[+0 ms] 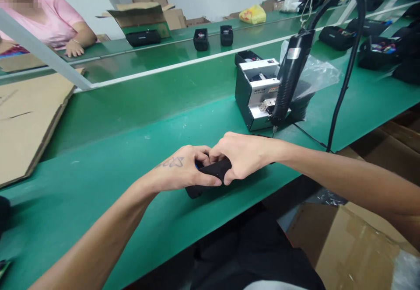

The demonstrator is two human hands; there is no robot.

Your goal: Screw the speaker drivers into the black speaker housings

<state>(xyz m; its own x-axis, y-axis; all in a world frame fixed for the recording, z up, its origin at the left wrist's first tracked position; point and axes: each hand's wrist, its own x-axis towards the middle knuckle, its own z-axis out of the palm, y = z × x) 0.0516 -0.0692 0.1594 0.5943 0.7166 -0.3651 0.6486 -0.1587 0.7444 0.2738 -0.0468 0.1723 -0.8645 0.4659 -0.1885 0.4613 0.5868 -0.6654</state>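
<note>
We have both hands closed on a small black fabric case (213, 171) over the green workbench (98, 202). Its long axis runs near-left to far-right, our left hand (183, 169) at the near end, our right hand (238, 156) at the far end.

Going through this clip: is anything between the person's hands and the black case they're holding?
Nothing visible does. The left hand and right hand are both directly on the black fabric case, gripping it from either side.
</note>
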